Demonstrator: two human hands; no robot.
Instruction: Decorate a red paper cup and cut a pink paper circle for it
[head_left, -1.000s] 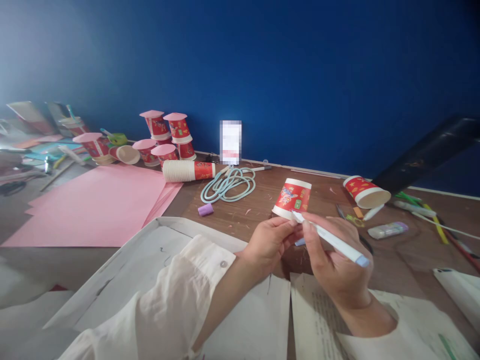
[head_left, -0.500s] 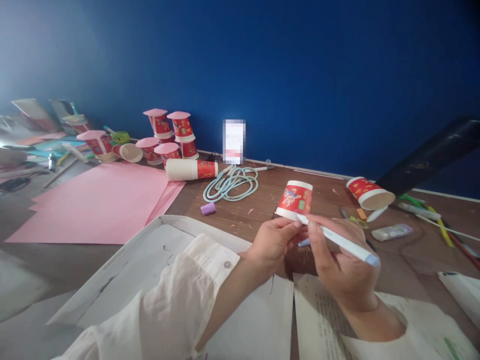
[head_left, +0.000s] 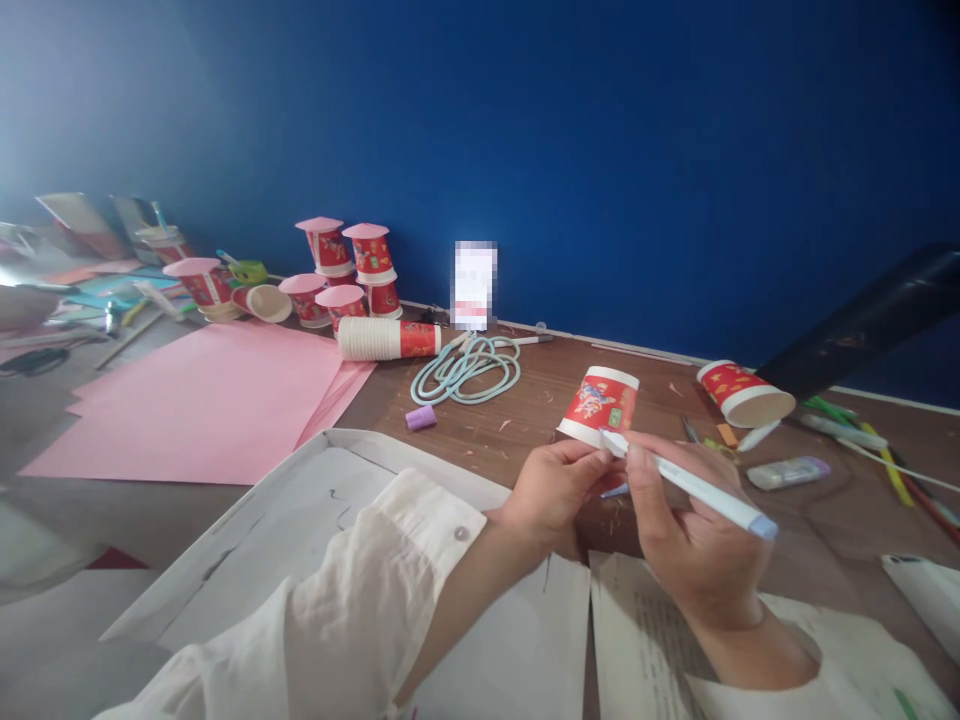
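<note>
A red paper cup (head_left: 600, 402) with a printed figure and white bands is held upside down, wide rim toward me, slightly tilted. The fingers of my left hand (head_left: 551, 485) pinch its rim from below. My right hand (head_left: 694, 530) is closed around a white pen (head_left: 701, 487) with a pale blue end. The pen's tip is at the cup's lower white band, beside my left thumb. Whether the tip touches the cup cannot be told. A small light blue piece (head_left: 615, 491) shows just below the hands.
Pink sheets (head_left: 202, 410) and a nested cup stack (head_left: 386, 339) lie left, before cups with pink discs (head_left: 367, 250). A coiled cord (head_left: 469, 375) and purple cap (head_left: 420, 418) lie centrally. Another cup (head_left: 742, 393), correction tape (head_left: 787, 472) and a dark tube (head_left: 870, 320) are right.
The view has shifted slightly. The cup, still in my left hand, appears a little further right and more tilted. My right hand with the pen has moved slightly right too.
</note>
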